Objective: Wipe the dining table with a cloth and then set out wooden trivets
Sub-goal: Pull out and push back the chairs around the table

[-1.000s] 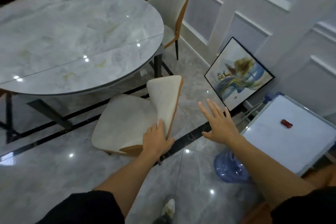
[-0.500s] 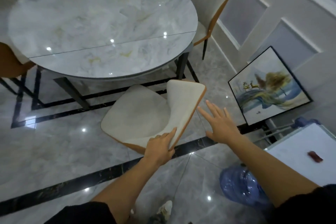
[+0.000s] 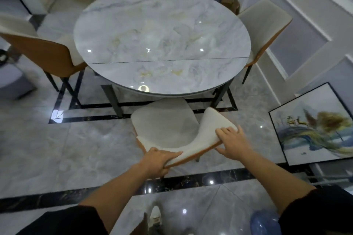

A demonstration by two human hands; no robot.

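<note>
Left hand and right hand grip the chair backrest by its top edge; the round dining table lies directly beyond both.

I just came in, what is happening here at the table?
A person stands before the round table and holds the nearest chair by its backrest. The left hand grips one end of the backrest, and the right hand grips the other end. No cloth or trivet is in view, so the wiping seems not yet begun.
</note>
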